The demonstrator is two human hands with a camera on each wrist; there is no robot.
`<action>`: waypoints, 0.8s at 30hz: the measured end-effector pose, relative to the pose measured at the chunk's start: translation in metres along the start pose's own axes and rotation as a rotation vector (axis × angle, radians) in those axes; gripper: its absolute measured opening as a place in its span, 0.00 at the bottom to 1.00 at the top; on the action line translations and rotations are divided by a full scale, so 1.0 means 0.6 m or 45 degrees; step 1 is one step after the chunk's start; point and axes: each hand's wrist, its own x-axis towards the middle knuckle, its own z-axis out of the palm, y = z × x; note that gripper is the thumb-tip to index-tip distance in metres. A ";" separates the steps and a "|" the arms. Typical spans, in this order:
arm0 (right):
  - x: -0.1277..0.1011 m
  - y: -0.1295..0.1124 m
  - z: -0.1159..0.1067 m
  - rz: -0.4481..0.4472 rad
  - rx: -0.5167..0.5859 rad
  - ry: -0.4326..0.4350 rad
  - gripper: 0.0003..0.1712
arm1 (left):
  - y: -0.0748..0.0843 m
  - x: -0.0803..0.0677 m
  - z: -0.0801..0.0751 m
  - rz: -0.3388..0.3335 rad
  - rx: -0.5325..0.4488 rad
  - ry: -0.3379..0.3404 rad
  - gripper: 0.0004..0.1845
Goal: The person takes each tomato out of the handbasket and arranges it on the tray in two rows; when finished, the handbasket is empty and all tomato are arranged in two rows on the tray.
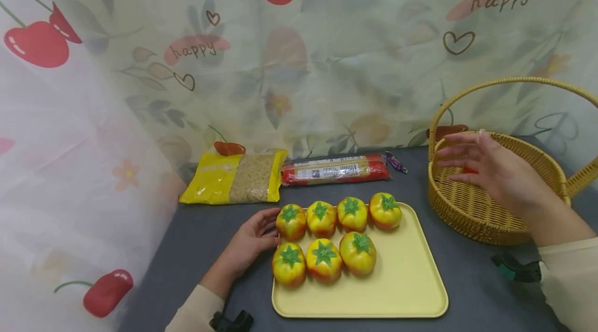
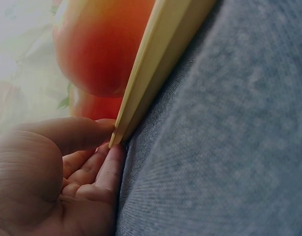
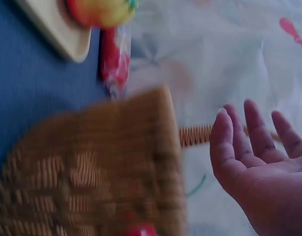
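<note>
My left hand (image 1: pixel 249 241) is at the left edge of a cream tray (image 1: pixel 402 280). In the left wrist view its thumb lies over the tray's rim (image 2: pixel 141 93) and the fingers come up from below, pinching it. Several yellow-orange persimmons (image 1: pixel 324 260) with green star-shaped tops stand on the tray in two rows, the front row shorter. On the right, my right hand (image 1: pixel 502 171) is over a round wicker basket (image 1: pixel 495 228), fingers spread and holding nothing. A small red thing (image 3: pixel 141 230) lies inside the basket, partly hidden by the hand in the head view.
Behind the tray lie a yellow bag (image 1: pixel 233 176), a long red packet (image 1: pixel 335 170) and a small purple-wrapped sweet (image 1: pixel 396 162). The basket's tall handle (image 1: pixel 514 80) arches above it. Printed curtains (image 1: pixel 327 78) close off the back and left of the dark tabletop (image 1: pixel 187 249).
</note>
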 end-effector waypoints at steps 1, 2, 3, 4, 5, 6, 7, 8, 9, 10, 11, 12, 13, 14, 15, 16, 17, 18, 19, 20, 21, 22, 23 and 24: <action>0.000 0.000 -0.010 0.020 -0.020 0.027 0.29 | 0.000 0.000 0.000 0.000 0.000 0.002 0.40; 0.001 -0.001 -0.019 0.040 -0.043 0.052 0.29 | 0.002 -0.001 0.000 0.001 -0.002 0.003 0.40; 0.002 -0.001 -0.027 0.062 -0.058 0.078 0.28 | 0.003 -0.002 0.000 0.004 -0.003 0.004 0.40; 0.002 -0.001 -0.036 0.077 -0.059 0.101 0.29 | 0.003 -0.002 0.000 0.003 -0.002 0.006 0.40; 0.003 -0.002 -0.044 0.091 -0.059 0.123 0.29 | 0.003 -0.002 0.000 0.004 -0.001 0.008 0.40; 0.004 -0.003 -0.052 0.108 -0.063 0.139 0.29 | 0.003 -0.002 0.000 0.005 -0.001 0.009 0.40; 0.006 -0.004 -0.060 0.120 -0.053 0.145 0.29 | 0.002 -0.002 0.000 0.003 0.000 0.011 0.40; 0.007 -0.005 -0.068 0.133 -0.051 0.154 0.29 | 0.002 -0.002 0.000 0.005 0.000 0.010 0.40; 0.009 -0.007 -0.075 0.145 -0.041 0.161 0.29 | 0.002 -0.002 0.000 0.004 0.002 0.009 0.40; 0.010 -0.009 -0.082 0.153 -0.033 0.167 0.29 | 0.001 -0.001 0.000 0.001 0.002 0.008 0.40; 0.011 -0.011 -0.088 0.161 -0.032 0.169 0.29 | 0.001 -0.001 0.000 0.002 0.001 0.006 0.40; 0.012 -0.013 -0.094 0.157 -0.021 0.164 0.29 | 0.001 -0.001 0.000 0.002 0.002 0.006 0.40; 0.014 -0.016 -0.098 0.154 -0.001 0.161 0.29 | 0.000 0.000 0.000 0.001 0.003 0.006 0.40; 0.016 -0.018 -0.102 0.155 0.000 0.161 0.29 | 0.000 0.000 0.000 0.001 0.004 0.006 0.40; 0.019 -0.021 -0.105 0.158 -0.002 0.165 0.28 | 0.000 -0.001 -0.001 0.004 0.003 0.006 0.40; 0.023 -0.022 -0.108 0.154 -0.001 0.168 0.28 | -0.001 0.000 -0.002 0.002 0.005 0.009 0.40; 0.027 -0.024 -0.111 0.157 -0.008 0.172 0.28 | -0.001 -0.001 -0.002 0.003 0.008 0.010 0.40; 0.031 -0.025 -0.113 0.162 -0.021 0.179 0.27 | -0.001 -0.001 -0.003 0.004 0.009 0.012 0.40; 0.035 -0.026 -0.116 0.178 -0.053 0.190 0.27 | 0.000 -0.002 -0.003 0.006 0.009 0.011 0.40; 0.039 -0.025 -0.118 0.194 -0.087 0.200 0.26 | 0.001 -0.003 -0.004 0.009 0.008 0.010 0.40; 0.043 -0.024 -0.121 0.203 -0.090 0.206 0.26 | 0.001 -0.003 -0.004 0.010 0.007 0.012 0.40; 0.047 -0.021 -0.124 0.210 -0.077 0.207 0.25 | 0.001 -0.003 -0.004 0.010 0.008 0.013 0.40; 0.049 -0.019 -0.127 0.220 -0.078 0.210 0.24 | 0.001 -0.004 -0.004 0.012 0.005 0.010 0.40; 0.052 -0.015 -0.129 0.225 -0.075 0.213 0.24 | 0.001 -0.004 -0.004 0.013 0.004 0.007 0.40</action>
